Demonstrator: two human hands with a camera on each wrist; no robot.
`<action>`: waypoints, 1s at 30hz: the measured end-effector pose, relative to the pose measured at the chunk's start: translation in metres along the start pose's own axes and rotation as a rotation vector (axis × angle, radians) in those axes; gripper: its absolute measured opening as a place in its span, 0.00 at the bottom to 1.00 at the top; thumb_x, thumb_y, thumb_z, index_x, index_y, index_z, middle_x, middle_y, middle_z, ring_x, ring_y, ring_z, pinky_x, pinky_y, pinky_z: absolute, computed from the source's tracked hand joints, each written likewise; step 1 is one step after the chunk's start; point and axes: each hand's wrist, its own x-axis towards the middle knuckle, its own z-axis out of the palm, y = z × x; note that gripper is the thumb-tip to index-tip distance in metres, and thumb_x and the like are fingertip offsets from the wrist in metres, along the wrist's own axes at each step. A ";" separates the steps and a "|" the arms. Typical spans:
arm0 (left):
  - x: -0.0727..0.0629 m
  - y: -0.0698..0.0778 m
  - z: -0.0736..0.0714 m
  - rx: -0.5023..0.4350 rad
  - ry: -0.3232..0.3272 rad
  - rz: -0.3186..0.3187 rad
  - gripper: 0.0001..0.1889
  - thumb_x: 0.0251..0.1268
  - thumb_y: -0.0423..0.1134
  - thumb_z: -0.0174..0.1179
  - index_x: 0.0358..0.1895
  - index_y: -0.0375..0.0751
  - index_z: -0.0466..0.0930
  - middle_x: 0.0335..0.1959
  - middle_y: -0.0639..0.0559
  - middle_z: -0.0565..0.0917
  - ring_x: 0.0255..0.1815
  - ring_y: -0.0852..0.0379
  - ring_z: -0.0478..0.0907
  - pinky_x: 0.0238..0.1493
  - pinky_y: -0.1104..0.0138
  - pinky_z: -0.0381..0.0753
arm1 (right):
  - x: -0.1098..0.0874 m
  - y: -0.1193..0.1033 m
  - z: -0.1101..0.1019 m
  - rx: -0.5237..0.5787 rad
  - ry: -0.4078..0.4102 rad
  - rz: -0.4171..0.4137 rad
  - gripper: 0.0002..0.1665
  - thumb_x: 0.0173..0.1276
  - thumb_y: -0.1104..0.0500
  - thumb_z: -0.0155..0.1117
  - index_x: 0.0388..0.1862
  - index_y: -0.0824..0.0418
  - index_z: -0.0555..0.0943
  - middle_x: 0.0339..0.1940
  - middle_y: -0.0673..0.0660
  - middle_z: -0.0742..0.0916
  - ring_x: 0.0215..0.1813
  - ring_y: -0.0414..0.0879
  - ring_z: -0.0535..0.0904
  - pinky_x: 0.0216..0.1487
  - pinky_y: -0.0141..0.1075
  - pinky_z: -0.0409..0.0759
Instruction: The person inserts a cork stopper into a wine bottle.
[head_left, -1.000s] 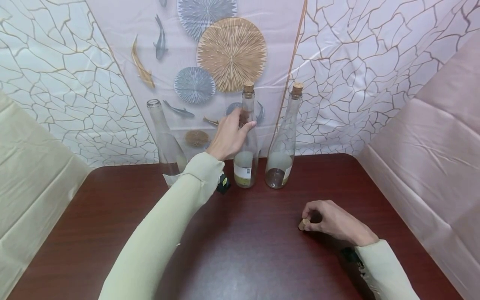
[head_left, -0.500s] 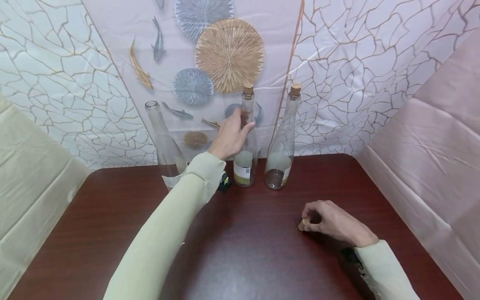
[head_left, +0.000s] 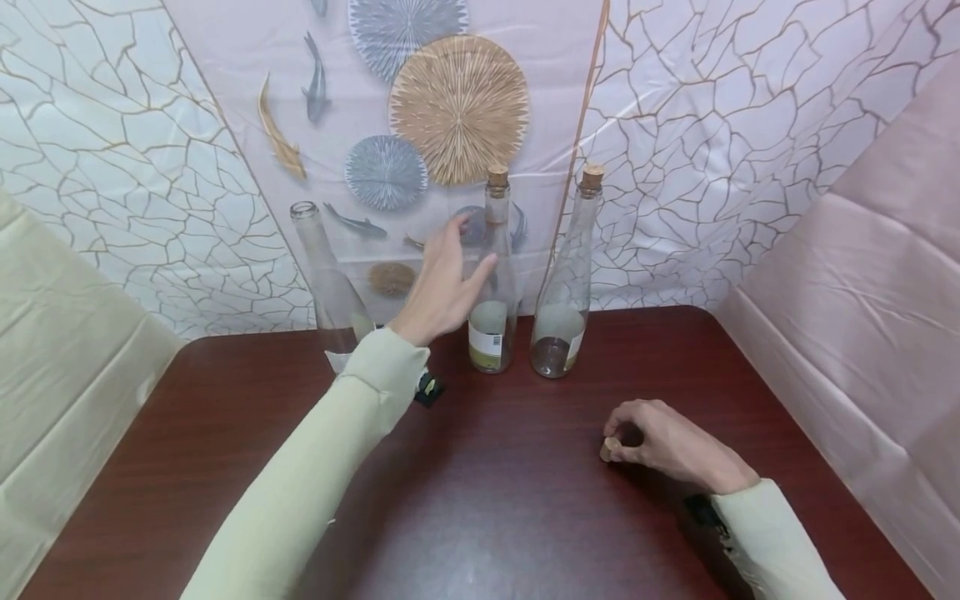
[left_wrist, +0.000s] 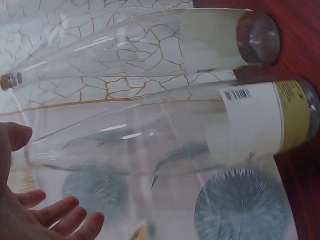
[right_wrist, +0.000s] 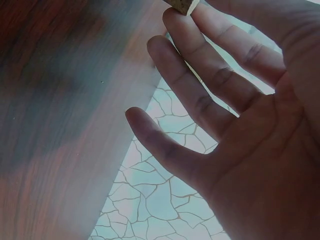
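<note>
Three tall clear glass bottles stand along the back of the table. A cork is seated in the neck of the middle bottle (head_left: 491,337) and another in that of the right bottle (head_left: 558,325); the left bottle (head_left: 326,267) has a bare mouth. My left hand (head_left: 442,287) is beside the middle bottle's neck, fingers and thumb spread; the left wrist view shows a gap between its fingers and the glass. At the right of the table, my right hand (head_left: 667,442) pinches a small cork (head_left: 608,450) between thumb and fingers, low over the tabletop.
The dark red wooden table (head_left: 480,517) ends at the patterned back cloth (head_left: 675,167), close behind the bottles. Plain cloth walls (head_left: 862,300) slope up at both sides. My left sleeve (head_left: 322,467) crosses in front of the left bottle and partly hides its base.
My left hand has let go of the middle bottle's neck and drawn back left with its fingers opened. The right hand stays in place with its cork.
</note>
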 end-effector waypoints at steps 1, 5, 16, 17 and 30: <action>-0.005 0.000 -0.003 0.013 0.012 0.017 0.34 0.78 0.47 0.53 0.78 0.35 0.53 0.76 0.38 0.65 0.79 0.42 0.58 0.81 0.54 0.57 | 0.000 0.000 0.000 0.000 0.000 -0.003 0.09 0.61 0.57 0.78 0.33 0.46 0.84 0.31 0.37 0.85 0.39 0.37 0.80 0.43 0.35 0.81; -0.023 0.000 -0.015 0.051 0.074 0.077 0.30 0.76 0.44 0.55 0.74 0.35 0.60 0.72 0.40 0.69 0.73 0.43 0.63 0.76 0.55 0.63 | 0.000 -0.002 0.001 -0.011 0.007 -0.016 0.10 0.60 0.57 0.78 0.33 0.45 0.83 0.31 0.36 0.85 0.38 0.37 0.80 0.42 0.35 0.81; -0.082 -0.023 -0.052 0.098 0.450 0.297 0.22 0.67 0.34 0.59 0.64 0.32 0.72 0.62 0.38 0.75 0.63 0.40 0.64 0.66 0.54 0.61 | 0.001 -0.007 0.003 -0.061 0.044 -0.033 0.11 0.61 0.57 0.78 0.34 0.43 0.82 0.33 0.37 0.83 0.39 0.37 0.79 0.45 0.34 0.79; -0.086 -0.026 -0.056 0.101 0.491 0.301 0.22 0.66 0.34 0.59 0.63 0.32 0.73 0.62 0.38 0.75 0.62 0.39 0.63 0.65 0.54 0.60 | 0.001 -0.007 0.003 -0.056 0.042 -0.034 0.11 0.61 0.57 0.77 0.34 0.43 0.82 0.33 0.37 0.83 0.39 0.37 0.80 0.44 0.35 0.79; -0.098 -0.069 -0.098 0.070 0.583 -0.135 0.38 0.66 0.48 0.65 0.76 0.41 0.62 0.81 0.45 0.56 0.77 0.42 0.45 0.76 0.48 0.52 | 0.001 -0.008 0.011 -0.128 0.104 -0.063 0.13 0.58 0.59 0.79 0.33 0.42 0.84 0.49 0.50 0.87 0.57 0.49 0.81 0.59 0.48 0.79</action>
